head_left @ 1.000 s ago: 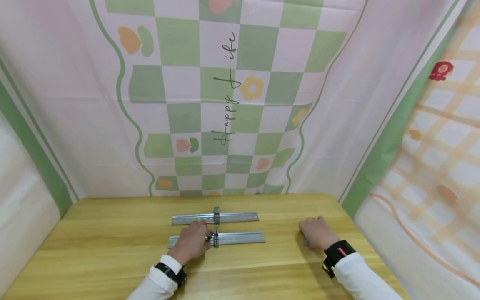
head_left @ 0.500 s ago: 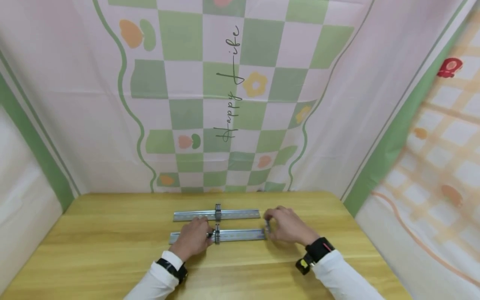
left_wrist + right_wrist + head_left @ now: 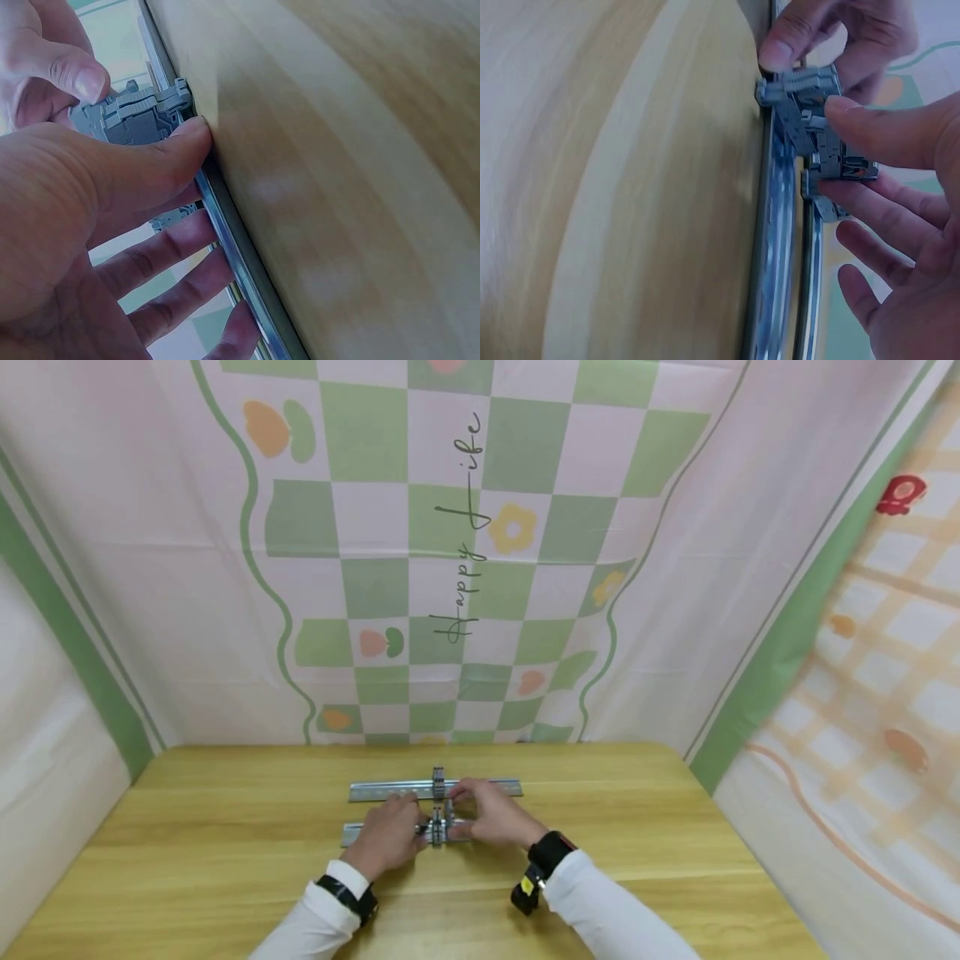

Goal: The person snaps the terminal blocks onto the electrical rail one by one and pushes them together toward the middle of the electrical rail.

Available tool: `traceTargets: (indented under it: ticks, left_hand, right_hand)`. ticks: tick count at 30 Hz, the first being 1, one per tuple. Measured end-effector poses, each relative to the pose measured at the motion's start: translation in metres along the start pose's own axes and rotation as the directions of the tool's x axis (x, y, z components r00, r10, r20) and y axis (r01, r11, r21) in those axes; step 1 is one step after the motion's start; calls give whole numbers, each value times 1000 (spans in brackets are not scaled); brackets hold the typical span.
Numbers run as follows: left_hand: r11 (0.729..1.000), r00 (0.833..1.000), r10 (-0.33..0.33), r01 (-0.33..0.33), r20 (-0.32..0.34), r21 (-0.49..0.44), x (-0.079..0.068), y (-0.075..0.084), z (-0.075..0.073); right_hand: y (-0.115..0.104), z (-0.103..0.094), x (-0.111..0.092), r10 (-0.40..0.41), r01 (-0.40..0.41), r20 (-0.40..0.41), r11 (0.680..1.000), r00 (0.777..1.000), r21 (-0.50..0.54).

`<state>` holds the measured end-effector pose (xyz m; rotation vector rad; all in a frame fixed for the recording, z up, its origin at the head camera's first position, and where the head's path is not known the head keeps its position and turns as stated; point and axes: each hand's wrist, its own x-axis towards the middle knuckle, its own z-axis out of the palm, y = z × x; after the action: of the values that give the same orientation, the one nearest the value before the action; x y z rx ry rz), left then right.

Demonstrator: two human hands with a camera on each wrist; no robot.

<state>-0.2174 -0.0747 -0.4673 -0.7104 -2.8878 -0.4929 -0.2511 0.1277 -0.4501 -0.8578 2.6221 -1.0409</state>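
Observation:
Two metal DIN rails lie parallel on the table. My left hand (image 3: 386, 835) grips the near DIN rail (image 3: 771, 225), its thumb against the grey terminal blocks (image 3: 139, 124) clipped there and its other fingers behind the rail. Between thumb and fingers, my right hand (image 3: 498, 817) pinches another grey terminal block (image 3: 829, 150). It is tilted and right beside the blocks on the near rail, overlapping them in the right wrist view. The far DIN rail (image 3: 390, 791) carries its own terminal blocks (image 3: 438, 783) near the middle. My hands hide much of the near rail.
The wooden table (image 3: 637, 877) extends around both rails. A patterned cloth (image 3: 442, 568) hangs behind its far edge, with more cloth (image 3: 862, 693) at the right side.
My right hand has moved left from the table's right side to the near rail's middle, bringing the terminal block with it. My left hand has stayed at the near rail.

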Motion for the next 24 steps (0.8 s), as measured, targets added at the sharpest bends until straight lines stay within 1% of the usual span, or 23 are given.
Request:
traceTargets:
  ticks: [7, 13, 20, 22, 24]
  left_hand:
    - [1000, 1000, -15, 15, 4, -2, 0, 1, 0]
    - [1000, 1000, -25, 25, 5, -9, 0, 2, -1]
    - [999, 999, -34, 34, 5, -15, 0, 3, -2]
    - [999, 999, -35, 35, 6, -14, 0, 3, -2]
    - [999, 999, -36, 36, 8, -12, 0, 3, -1]
  right_hand:
    - [-1, 10, 3, -13, 13, -10, 1000, 1000, -9]
    - [-2, 14, 0, 2, -3, -31, 999, 1000, -43]
    - [-4, 18, -5, -1, -7, -51, 987, 999, -162]
    - [-5, 19, -7, 1, -12, -58, 983, 998, -183]
    - [-5, 20, -8, -20, 6, -65, 978, 998, -210]
